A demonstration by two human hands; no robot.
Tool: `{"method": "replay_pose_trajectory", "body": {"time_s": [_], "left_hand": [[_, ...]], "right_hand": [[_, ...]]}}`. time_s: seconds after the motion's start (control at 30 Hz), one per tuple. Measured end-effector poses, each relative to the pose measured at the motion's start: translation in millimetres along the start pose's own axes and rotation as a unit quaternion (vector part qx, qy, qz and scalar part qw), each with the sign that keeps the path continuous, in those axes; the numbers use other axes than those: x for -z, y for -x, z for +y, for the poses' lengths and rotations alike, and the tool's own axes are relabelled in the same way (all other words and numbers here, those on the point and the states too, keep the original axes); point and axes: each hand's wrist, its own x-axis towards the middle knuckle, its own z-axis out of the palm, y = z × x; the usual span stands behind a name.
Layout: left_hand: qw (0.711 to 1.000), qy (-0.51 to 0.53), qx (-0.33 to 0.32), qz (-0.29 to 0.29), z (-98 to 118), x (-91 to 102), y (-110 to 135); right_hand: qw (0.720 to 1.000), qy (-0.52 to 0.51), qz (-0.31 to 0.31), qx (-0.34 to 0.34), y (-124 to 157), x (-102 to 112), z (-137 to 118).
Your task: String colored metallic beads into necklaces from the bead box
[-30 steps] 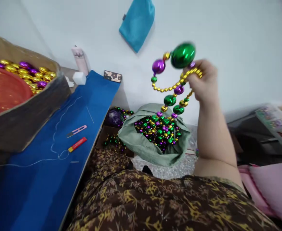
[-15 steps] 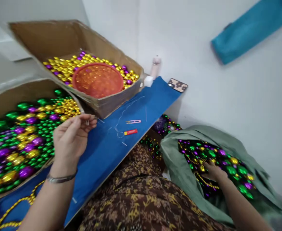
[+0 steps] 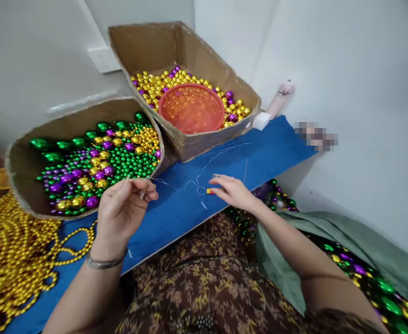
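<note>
My left hand (image 3: 122, 206) is closed in a pinch on a thin white thread (image 3: 167, 184), held just in front of the bead box. The thread trails to the right over the blue tabletop. My right hand (image 3: 236, 192) reaches low over the table, thumb and index finger apart. Beneath it a small red and yellow piece (image 3: 210, 190) shows at one end, its rest covered by the hand. The tip of the snips (image 3: 218, 175) peeks out by the index finger; whether the fingers touch them I cannot tell. A loop of thread (image 3: 201, 190) lies beside the fingertips.
A cardboard box (image 3: 184, 148) holds gold and purple beads and a red basket (image 3: 191, 130). Another box (image 3: 16, 185) contains green, purple and gold beads. Gold bead strings (image 3: 19, 250) pile at left. A green sack (image 3: 276, 264) of beads stands at right.
My right hand has left the beads in the green sack and moved left over the table, covering the pink snips. My left hand still pinches the thread. The view has swung left.
</note>
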Motion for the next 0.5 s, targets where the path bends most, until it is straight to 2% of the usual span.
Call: {"method": "replay_pose_trajectory", "body": {"time_s": [0.07,0.1,0.17,0.23,0.27,0.33,0.4,0.47,0.5], "left_hand": [[1.000,0.002,0.000,0.000,4.3,2.0,8.9],[1.000,0.002,0.002,0.003,6.1,3.7,13.8],[1.000,0.002,0.009,0.020,9.2,9.7,24.7],[0.999,-0.002,0.015,0.050,11.3,21.2,37.6],[0.998,-0.009,0.017,0.068,12.2,29.7,45.2],[0.994,-0.040,0.020,0.103,13.9,52.0,63.1],[0.985,-0.119,0.038,0.118,15.9,79.9,85.1],[0.954,-0.269,0.104,0.076,17.7,109.1,108.8],[0.919,-0.365,0.148,0.032,18.0,122.7,120.0]], "right_hand": [[0.992,-0.111,-0.052,0.034,-32.5,-29.1,-15.4],[0.979,-0.177,-0.092,0.046,-44.0,-42.6,-21.6],[0.934,-0.297,-0.189,0.059,-58.8,-64.7,-31.1],[0.900,-0.350,-0.252,0.056,-66.0,-77.9,-35.8],[0.899,-0.349,-0.258,0.051,-68.3,-81.2,-35.8],[0.925,-0.307,-0.221,0.041,-72.7,-83.5,-31.2],[0.961,-0.224,-0.158,0.042,-77.5,-83.7,-21.5],[0.986,-0.105,-0.122,0.051,-81.4,-84.4,-9.3],[0.991,-0.034,-0.118,0.050,-82.4,-84.9,-3.3]]}}
